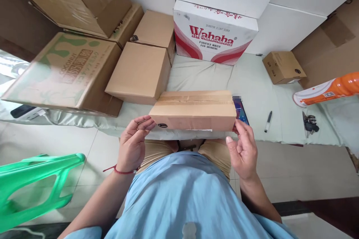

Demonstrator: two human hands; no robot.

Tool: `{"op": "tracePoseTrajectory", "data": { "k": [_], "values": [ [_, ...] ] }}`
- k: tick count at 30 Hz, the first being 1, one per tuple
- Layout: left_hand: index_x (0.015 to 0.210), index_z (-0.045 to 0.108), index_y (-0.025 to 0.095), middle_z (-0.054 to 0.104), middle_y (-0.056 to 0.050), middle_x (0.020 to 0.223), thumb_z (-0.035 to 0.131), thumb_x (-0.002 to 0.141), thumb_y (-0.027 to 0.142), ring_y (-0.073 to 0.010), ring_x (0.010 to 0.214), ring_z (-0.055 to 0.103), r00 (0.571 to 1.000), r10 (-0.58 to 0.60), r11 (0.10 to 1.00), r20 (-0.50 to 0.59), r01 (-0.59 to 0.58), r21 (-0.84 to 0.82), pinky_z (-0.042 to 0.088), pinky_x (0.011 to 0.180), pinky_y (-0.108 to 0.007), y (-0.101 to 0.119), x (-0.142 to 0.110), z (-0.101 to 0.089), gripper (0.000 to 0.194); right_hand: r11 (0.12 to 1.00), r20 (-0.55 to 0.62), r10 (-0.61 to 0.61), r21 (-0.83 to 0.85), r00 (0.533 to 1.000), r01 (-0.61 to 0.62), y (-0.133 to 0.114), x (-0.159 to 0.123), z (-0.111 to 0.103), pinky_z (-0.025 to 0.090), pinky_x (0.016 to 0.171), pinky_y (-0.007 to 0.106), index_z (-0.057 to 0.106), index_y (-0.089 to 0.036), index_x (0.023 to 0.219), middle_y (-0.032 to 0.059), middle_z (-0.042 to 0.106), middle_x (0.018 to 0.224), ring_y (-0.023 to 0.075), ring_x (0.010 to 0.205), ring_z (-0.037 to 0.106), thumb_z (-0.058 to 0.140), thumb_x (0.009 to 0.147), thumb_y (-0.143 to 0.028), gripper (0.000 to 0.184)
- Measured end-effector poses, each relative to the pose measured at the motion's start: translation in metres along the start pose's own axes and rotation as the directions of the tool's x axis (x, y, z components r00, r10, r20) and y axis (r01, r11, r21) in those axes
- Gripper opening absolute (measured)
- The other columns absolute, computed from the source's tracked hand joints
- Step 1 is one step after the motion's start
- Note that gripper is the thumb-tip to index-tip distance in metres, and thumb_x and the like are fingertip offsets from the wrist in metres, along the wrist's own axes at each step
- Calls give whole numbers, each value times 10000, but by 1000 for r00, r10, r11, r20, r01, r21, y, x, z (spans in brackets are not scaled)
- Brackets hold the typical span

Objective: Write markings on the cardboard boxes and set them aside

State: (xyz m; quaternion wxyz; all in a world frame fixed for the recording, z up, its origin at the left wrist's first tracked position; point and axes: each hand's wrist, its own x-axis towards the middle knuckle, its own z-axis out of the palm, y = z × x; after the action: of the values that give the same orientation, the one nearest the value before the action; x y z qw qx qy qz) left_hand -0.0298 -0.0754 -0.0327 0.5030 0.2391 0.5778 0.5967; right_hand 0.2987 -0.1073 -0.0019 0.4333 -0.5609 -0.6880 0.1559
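Note:
A long flat cardboard box, taped along its top seam, is held level in front of me above the edge of a pale green cloth. My left hand grips its left end with fingers curled on the corner. My right hand holds the right end, thumb against the front face. A phone lies on the cloth just behind the box's right end.
Plain cardboard boxes and a green printed carton stand at left. A white and red Wahaha water carton is at the back. A small box, a pen, keys and an orange bottle lie right. A green plastic stool stands lower left.

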Motion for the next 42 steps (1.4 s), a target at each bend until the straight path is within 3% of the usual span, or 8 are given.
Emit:
{"op": "tracePoseTrajectory", "data": {
  "k": [6,9,16,19,22,27,36,42],
  "values": [
    [967,758,214,807,-43,963,800,569,236,-243,995,771,993,-120,991,-9,119,-57,558,1161,-486,-10,10,-3,401,948,85,-278,-139,957,288,-32,8,-4,570,1129,601,316,-307,1778,172,557,1621,372,1440,584,664,1012,-231,845],
    [977,714,217,801,-39,946,764,571,225,-248,1008,778,992,-127,989,15,128,-74,554,1160,-494,-16,12,-2,409,934,90,-326,-123,941,335,-38,9,-1,589,1110,558,290,-298,1787,166,555,1626,355,1431,594,645,1012,-196,859],
    [1069,758,203,830,-70,977,745,729,332,-240,980,799,999,-36,998,6,37,-50,618,1045,-402,-2,2,0,363,972,31,-189,-139,981,192,-22,8,-3,573,1124,643,271,-313,1787,198,524,1615,384,1474,542,641,1043,-259,833],
    [1044,800,195,853,-89,988,745,752,353,-249,1003,814,999,49,997,-6,-49,-66,635,1000,-368,13,-6,6,336,988,9,-120,-97,993,121,-13,8,-8,666,964,531,309,-332,1775,188,557,1521,343,1347,603,645,1051,-262,802],
    [1013,820,208,866,-87,1007,737,784,343,-255,1065,821,992,125,990,4,-125,-70,632,1014,-352,26,-10,14,278,999,1,-35,-21,999,35,-7,5,-13,678,748,372,261,-345,1789,132,606,1289,230,1007,655,658,1060,-277,833],
    [1030,800,238,868,-74,1120,772,806,332,-256,1178,794,984,174,983,40,-172,-60,621,1014,-336,33,4,32,245,996,154,24,81,988,-37,2,-9,-20,653,597,258,283,-354,1780,42,576,1105,120,719,585,772,1021,-383,903],
    [1193,681,273,804,-83,1326,790,824,352,-255,1349,710,903,330,939,276,-286,-189,474,1279,-449,1,62,100,393,977,256,62,183,965,-112,6,-33,-32,686,646,232,561,-355,1617,30,563,1080,117,773,656,777,1011,-285,647],
    [1348,607,319,595,-97,1617,827,897,535,-294,1604,495,874,331,944,357,-306,-124,375,1365,-495,-25,79,117,546,957,411,-142,289,901,19,-9,-33,-22,706,771,356,537,-360,1624,32,721,1005,204,828,766,688,1027,-245,627]
  ]
}}
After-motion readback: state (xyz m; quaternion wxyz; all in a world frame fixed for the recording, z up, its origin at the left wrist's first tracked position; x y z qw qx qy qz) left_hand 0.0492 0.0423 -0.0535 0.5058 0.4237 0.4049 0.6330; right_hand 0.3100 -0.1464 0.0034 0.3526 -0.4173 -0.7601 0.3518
